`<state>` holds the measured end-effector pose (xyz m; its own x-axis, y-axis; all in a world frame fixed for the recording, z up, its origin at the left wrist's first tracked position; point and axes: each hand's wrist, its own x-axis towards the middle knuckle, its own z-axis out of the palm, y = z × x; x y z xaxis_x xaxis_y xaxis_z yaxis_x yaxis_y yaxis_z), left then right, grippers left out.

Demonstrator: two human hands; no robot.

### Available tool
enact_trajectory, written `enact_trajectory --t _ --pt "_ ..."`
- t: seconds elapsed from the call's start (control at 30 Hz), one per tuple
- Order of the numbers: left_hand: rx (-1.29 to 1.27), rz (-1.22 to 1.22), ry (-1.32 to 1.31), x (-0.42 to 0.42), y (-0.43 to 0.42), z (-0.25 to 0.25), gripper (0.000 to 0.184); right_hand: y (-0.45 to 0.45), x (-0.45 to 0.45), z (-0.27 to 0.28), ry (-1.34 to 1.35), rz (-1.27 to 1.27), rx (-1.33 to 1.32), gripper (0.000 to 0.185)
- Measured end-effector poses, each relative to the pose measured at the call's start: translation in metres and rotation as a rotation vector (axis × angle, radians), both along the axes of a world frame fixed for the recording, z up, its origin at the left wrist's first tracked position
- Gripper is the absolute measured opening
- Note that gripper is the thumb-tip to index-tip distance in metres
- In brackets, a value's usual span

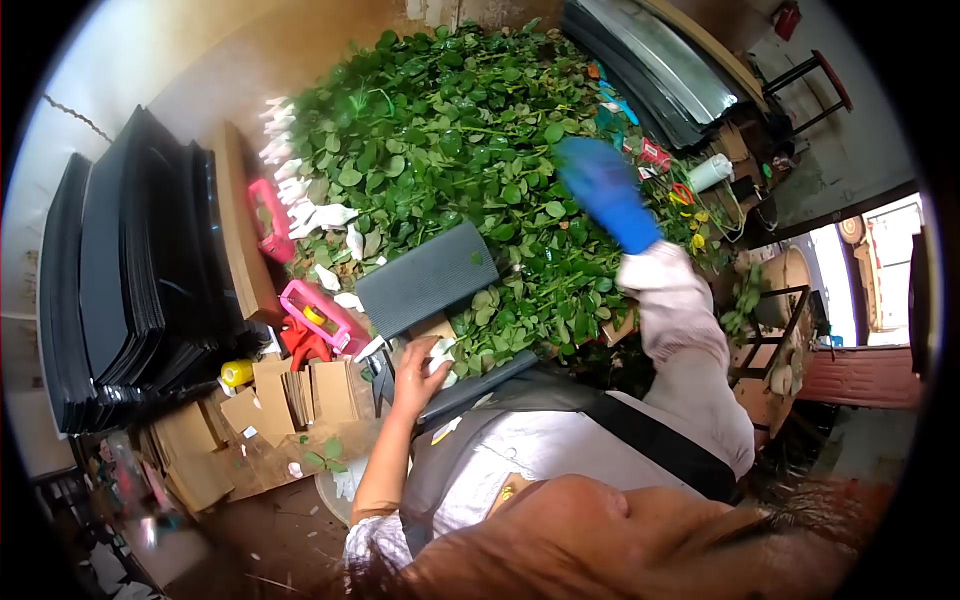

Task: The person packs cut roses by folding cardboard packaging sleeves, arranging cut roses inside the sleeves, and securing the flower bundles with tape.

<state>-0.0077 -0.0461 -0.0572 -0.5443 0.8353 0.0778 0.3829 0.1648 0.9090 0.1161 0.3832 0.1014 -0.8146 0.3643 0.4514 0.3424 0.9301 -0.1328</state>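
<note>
A large heap of green leafy rose stems (440, 130) covers the work surface, with white flower heads (318, 217) along its left side. My left hand (412, 378) is bare and low in the middle, its fingers curled round a white rose (441, 352) at the near edge of the heap. Just beyond that hand lies a dark grey ribbed board (428, 282), tilted on the leaves. My right hand (603, 190), in a blue glove, is over the right side of the heap. Motion smears its fingers, so whether it holds anything cannot be made out.
Stacks of black sheets (120, 270) stand at the left, beside a wooden board (245, 220). Pink-handled tools (322, 315), a red cloth (303, 343), yellow tape (236, 373) and cardboard pieces (290, 395) lie nearer. At right are a white roll (711, 172) and orange-handled scissors (683, 193).
</note>
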Motion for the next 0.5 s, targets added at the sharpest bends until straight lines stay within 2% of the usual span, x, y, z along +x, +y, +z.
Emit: enact_trajectory --t 0.03,0.1,0.13,0.23,0.27,0.3,0.37,0.47,0.5 --pt "0.001 -0.004 -0.001 0.001 -0.001 0.000 0.046 -0.011 -0.036 -0.023 -0.036 0.130 0.107 0.036" --pt "-0.025 -0.007 0.044 0.001 0.000 0.007 0.045 -0.028 -0.101 -0.067 -0.034 0.271 0.098 0.031" --pt "-0.037 -0.006 0.046 0.001 0.000 0.008 0.044 -0.038 -0.130 -0.085 -0.158 0.239 0.125 0.025" --pt "-0.048 0.038 0.052 0.002 0.002 0.015 0.036 -0.039 -0.182 -0.142 -0.473 0.074 0.303 0.027" --pt "-0.058 0.039 0.146 0.000 0.000 0.013 0.033 -0.032 -0.196 -0.162 -0.522 0.038 0.315 0.030" --pt "-0.065 0.036 0.241 -0.004 0.001 0.010 0.030 -0.039 -0.199 -0.127 -0.607 0.048 0.226 0.028" --pt "-0.048 0.103 0.274 -0.005 0.005 0.007 0.023 -0.054 -0.181 -0.071 -0.362 0.177 0.257 0.028" --pt "-0.043 0.157 0.220 0.001 0.009 -0.001 0.019 -0.057 -0.158 -0.045 -0.334 0.298 -0.018 0.029" --pt "-0.067 0.162 0.205 0.002 0.010 0.000 0.018 -0.050 -0.157 -0.040 -0.492 0.229 0.016 0.030"
